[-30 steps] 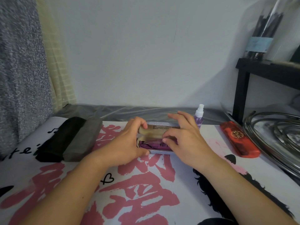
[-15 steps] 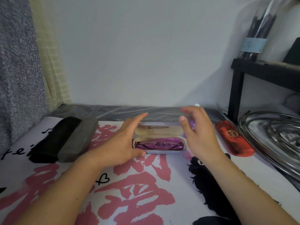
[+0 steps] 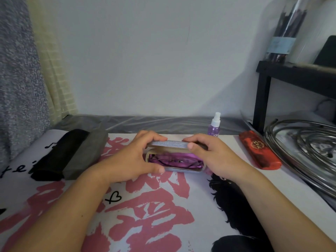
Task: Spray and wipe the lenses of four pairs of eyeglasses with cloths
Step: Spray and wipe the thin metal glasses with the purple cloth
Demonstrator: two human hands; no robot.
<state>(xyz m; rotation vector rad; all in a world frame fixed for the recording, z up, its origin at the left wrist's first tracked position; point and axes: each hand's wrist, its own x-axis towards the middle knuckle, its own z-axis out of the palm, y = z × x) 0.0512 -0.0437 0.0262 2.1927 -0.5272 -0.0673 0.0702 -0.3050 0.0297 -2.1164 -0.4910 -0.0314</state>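
A silver-grey glasses case (image 3: 169, 144) sits mid-table with its lid tilted halfway down over the base. Inside lies a purple cloth (image 3: 174, 159) with dark-framed eyeglasses (image 3: 163, 161) on it. My left hand (image 3: 134, 157) grips the case's left end, fingers on the lid and thumb on the base. My right hand (image 3: 214, 157) holds the right end, thumb on the lid's front edge. A small purple spray bottle (image 3: 215, 125) with a white nozzle stands just behind the case.
A black pouch (image 3: 60, 153) and a grey pouch (image 3: 85, 153) lie side by side at the left. A red case (image 3: 259, 151) lies at the right, beside coiled metal tubing (image 3: 300, 151). A black shelf (image 3: 298, 73) stands at the back right.
Half a second ago the case stood wide open with both hands off its ends. Both hands have closed in on it and the lid has swung partway down.
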